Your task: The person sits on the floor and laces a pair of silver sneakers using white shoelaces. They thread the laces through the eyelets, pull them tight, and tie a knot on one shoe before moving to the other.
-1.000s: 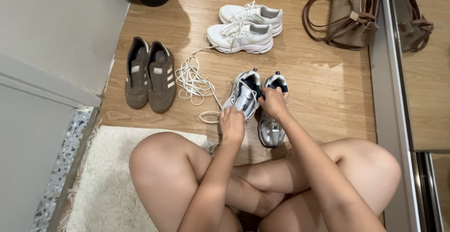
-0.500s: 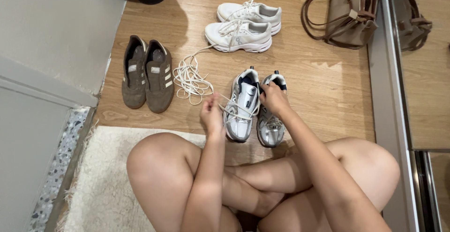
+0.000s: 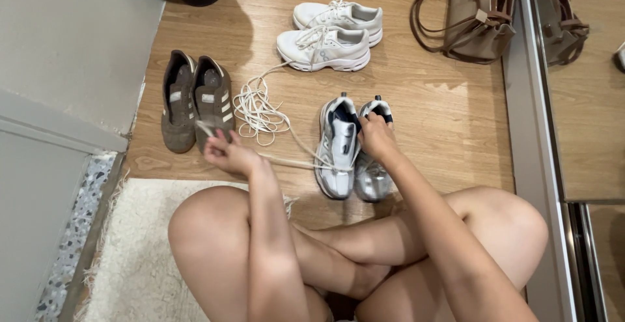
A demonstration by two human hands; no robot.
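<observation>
The left hand [image 3: 226,154] is pinched shut on the end of a white lace [image 3: 296,163]. The lace runs tight from the fingers across to the silver and white shoe [image 3: 338,146], so it looks pulled. It is thin, soft and bendy. It looks light and a bit slippery, so the tip is the best place to grip, held firm between thumb and finger.

The right hand [image 3: 375,136] is closed on the top of the shoe, near the tongue, and holds it down on the wood floor [image 3: 449,120]. The shoe looks light but stiffer than the lace, and its collar gives a good hold. Its twin [image 3: 372,172] sits just beside it, touching.

The shoes stand in the middle of the floor, just ahead of the person's crossed legs. A loose heap of more white lace [image 3: 260,110] lies to the left of them. Past the left hand are two brown shoes [image 3: 195,104], near the floor's left edge by the wall. Two white shoes [image 3: 329,32] sit toward the far edge. A brown bag [image 3: 475,19] leans in the far right corner. A pale fluffy rug [image 3: 140,257] is under the left knee.
</observation>
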